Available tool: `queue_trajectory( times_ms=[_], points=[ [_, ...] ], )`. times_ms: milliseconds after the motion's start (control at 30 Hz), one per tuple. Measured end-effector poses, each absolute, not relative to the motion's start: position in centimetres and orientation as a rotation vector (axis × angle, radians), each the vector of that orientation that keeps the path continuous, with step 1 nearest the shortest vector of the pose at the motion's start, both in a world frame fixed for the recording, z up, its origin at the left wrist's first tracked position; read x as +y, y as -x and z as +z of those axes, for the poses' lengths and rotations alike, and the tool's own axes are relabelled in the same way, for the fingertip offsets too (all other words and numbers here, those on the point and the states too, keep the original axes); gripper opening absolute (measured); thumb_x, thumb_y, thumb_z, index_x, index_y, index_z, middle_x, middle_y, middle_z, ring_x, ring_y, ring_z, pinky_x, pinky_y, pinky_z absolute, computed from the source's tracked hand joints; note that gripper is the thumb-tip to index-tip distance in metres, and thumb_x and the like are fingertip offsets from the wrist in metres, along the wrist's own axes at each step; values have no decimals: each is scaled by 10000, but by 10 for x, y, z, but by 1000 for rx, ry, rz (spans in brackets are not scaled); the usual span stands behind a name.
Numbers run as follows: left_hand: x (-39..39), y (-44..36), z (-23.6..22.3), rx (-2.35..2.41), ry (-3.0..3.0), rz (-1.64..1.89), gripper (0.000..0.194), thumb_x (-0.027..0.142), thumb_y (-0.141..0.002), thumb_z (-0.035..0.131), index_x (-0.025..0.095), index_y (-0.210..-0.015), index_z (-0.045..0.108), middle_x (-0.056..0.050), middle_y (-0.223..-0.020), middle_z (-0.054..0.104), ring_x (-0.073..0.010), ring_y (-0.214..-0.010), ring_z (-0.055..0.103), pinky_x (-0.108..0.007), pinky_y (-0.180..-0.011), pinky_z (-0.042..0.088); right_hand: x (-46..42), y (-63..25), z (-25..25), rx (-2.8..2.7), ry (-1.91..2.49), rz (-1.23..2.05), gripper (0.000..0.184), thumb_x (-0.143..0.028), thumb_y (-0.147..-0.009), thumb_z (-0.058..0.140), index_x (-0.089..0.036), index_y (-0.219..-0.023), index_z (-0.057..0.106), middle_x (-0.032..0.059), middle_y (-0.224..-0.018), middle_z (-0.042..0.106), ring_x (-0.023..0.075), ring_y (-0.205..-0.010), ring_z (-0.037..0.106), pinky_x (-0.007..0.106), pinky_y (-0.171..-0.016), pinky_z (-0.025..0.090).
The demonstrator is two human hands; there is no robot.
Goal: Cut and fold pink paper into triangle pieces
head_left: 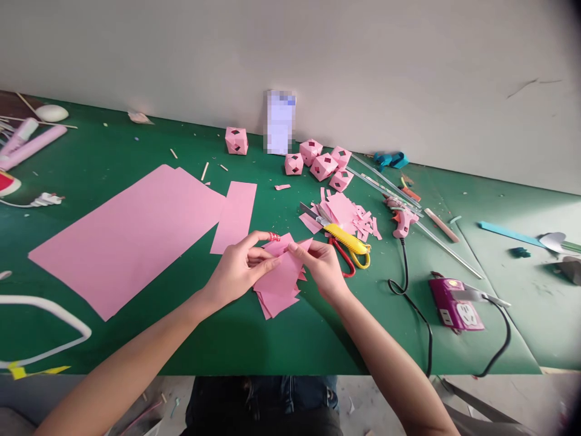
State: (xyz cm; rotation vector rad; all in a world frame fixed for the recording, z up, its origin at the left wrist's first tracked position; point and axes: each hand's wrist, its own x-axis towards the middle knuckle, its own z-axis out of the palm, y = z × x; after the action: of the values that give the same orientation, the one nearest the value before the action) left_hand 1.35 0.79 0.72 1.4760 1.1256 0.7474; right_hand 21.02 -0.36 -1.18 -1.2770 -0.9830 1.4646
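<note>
Both my hands meet over a small stack of pink paper pieces [278, 293] on the green table [254, 345]. My left hand [240, 266] pinches the top pink piece [285, 269] at its left edge, with a red ring on one finger. My right hand [320, 263] pinches the same piece at its upper right corner. The fingers of both hands are closed on the paper.
A large pink sheet [127, 236] and a pink strip [235, 216] lie left. Pink paper cubes [318, 162] stand at the back. Right of my hands: yellow utility knife [345, 237], red scissors [342, 257], pink scraps [349, 212], glue gun [403, 221], power strip [456, 303] with cables.
</note>
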Motion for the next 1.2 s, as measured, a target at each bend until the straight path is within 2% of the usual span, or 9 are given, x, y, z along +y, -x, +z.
queue_trajectory(
  times_ms=[100,233,433,633,700,800,1033,1200],
  points=[
    [7,-15,7,1118,-1466,732,463,437,-890,783,223,-1260,606,-24,-880,822,-229,-852,800,-337,-830,638,-4,-211,-14,-989,1251,1416,452,-598,-746,858,-172,-683,720,-18,-599,583,105,-533,443,264,-495,329],
    [7,-17,8,1113,-1446,764,495,438,-889,785,211,-1282,589,-38,-935,821,-220,-892,796,-324,-842,634,-7,-208,-13,-1073,1290,1351,472,-617,-740,854,-173,-672,710,-21,-609,564,104,-553,408,270,-510,305],
    [7,-16,9,1138,-1432,760,546,443,-866,805,213,-1307,580,-13,-831,798,-230,-831,791,-341,-819,632,-3,-211,-10,-1038,1250,1373,438,-599,-769,840,-199,-667,694,-33,-601,552,107,-543,420,279,-533,317],
    [6,-18,8,1123,-1424,740,557,440,-886,778,222,-1338,537,-27,-897,797,-229,-878,792,-358,-859,633,-3,-212,-11,-1081,1243,1359,471,-638,-792,806,-200,-654,700,-29,-584,525,117,-553,405,287,-537,301],
    [5,-19,9,1125,-1415,722,555,438,-882,778,223,-1331,533,-20,-862,789,-231,-844,791,-370,-850,637,-2,-214,-12,-1123,1279,1330,504,-674,-837,744,-200,-667,722,-30,-559,484,122,-543,376,294,-528,280],
    [5,-19,10,1120,-1406,722,564,436,-873,782,226,-1331,530,-16,-862,785,-232,-844,790,-376,-854,638,0,-217,-12,-1140,1302,1223,499,-670,-868,711,-199,-714,763,-19,-579,511,130,-562,384,300,-544,297],
    [8,-16,9,1169,-1352,774,544,485,-849,808,214,-1251,564,-27,-848,788,-244,-861,790,-363,-840,629,2,-219,-11,-965,1325,1036,499,-650,-845,751,-212,-618,675,-27,-589,464,126,-574,364,305,-561,319],
    [10,-16,4,1189,-1326,759,542,487,-836,819,218,-1237,573,-49,-865,805,-274,-874,801,-374,-794,631,3,-220,-13,-943,1338,1031,471,-645,-839,759,-215,-654,709,-19,-612,495,130,-587,370,309,-560,311]
  ],
)
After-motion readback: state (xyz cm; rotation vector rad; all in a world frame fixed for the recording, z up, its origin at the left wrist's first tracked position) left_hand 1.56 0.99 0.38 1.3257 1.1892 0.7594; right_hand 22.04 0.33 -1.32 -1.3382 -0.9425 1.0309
